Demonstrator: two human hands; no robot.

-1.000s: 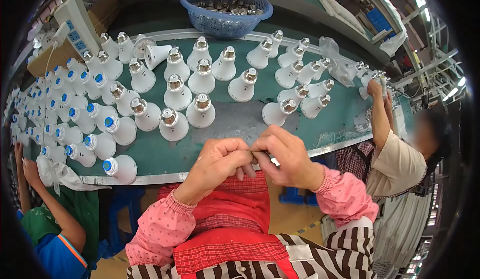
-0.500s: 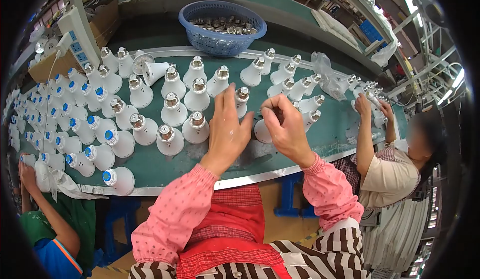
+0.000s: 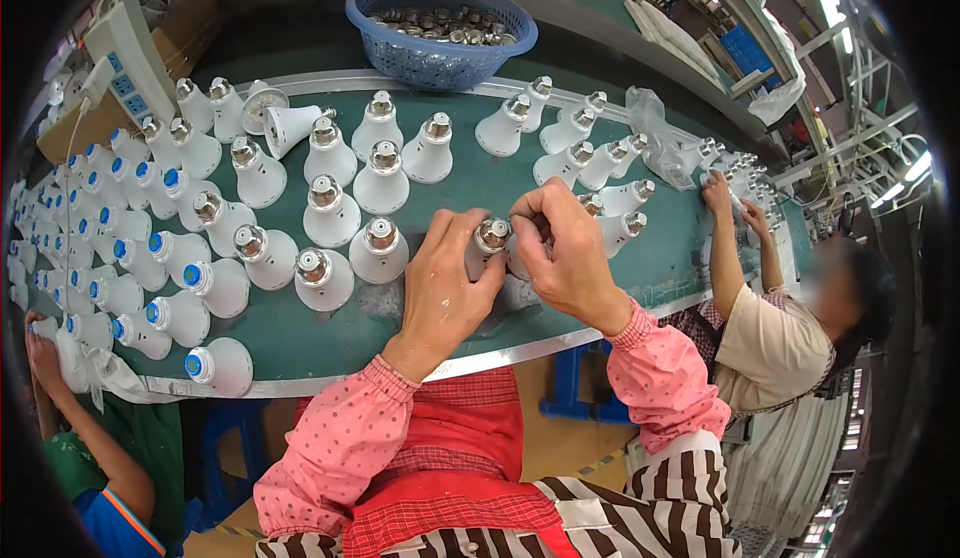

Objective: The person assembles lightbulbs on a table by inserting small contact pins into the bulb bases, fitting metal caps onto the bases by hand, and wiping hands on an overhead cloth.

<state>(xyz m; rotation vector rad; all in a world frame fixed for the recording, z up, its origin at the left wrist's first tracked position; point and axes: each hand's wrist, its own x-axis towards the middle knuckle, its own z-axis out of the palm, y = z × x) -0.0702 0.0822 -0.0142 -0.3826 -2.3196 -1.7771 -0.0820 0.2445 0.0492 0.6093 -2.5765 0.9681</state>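
Note:
My left hand [image 3: 446, 283] is closed around a white light bulb [image 3: 487, 245] with a silver screw cap, which stands cap up in front of me. Just to its right, my right hand [image 3: 568, 258] is pinched beside the cap; whatever its fingertips hold is hidden. Part of another white bulb shows behind the right fingers. Several more silver-capped bulbs stand left of my hands, the nearest a bulb [image 3: 379, 251] beside my left fingers. Beyond my right hand, silver-capped bulbs such as one [image 3: 622, 230] lean on the green table [image 3: 440, 190].
A blue basket [image 3: 440, 61] of metal caps stands at the back. Many bulbs with blue tops [image 3: 219, 367] fill the left side. A clear plastic bag [image 3: 655, 138] lies at the right. One co-worker [image 3: 790, 328] handles bulbs at right; another's hand [image 3: 44, 356] shows at left.
My left hand has drawn lower and closed around the bulb that stood beside its fingers. My right hand has come in beside that bulb's cap, still pinched. The view has shifted slightly.

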